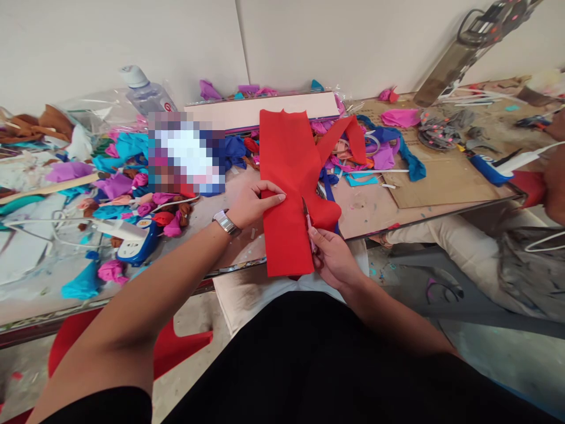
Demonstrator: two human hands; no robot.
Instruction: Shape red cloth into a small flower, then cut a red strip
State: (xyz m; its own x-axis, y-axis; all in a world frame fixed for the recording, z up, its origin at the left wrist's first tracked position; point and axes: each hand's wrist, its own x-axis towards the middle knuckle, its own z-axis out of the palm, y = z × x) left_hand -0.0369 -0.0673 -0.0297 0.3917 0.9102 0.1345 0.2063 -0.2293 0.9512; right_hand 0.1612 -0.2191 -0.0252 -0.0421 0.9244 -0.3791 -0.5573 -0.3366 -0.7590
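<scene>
A long piece of red fabric [289,176] runs from the table's front edge back toward a pale board, its near end hanging slightly over the edge. My left hand [260,200] pinches the fabric near its left side, thumb on top and fingertips close together. In my right hand [331,253] is a pair of scissors [309,227] with pinkish handles. Their blades point away from me and lie in the fabric along its right side. A narrower red strip branches off to the upper right, and a loose flap spreads right of the blades.
Bunched coloured fabric pieces [115,182] and a blue-white power strip [135,244] crowd the left. Behind stand a clear bottle [148,94] and a blurred bright patch. Cardboard [441,176], a tilted dark bottle [441,70] and another person's arm [557,176] are at right.
</scene>
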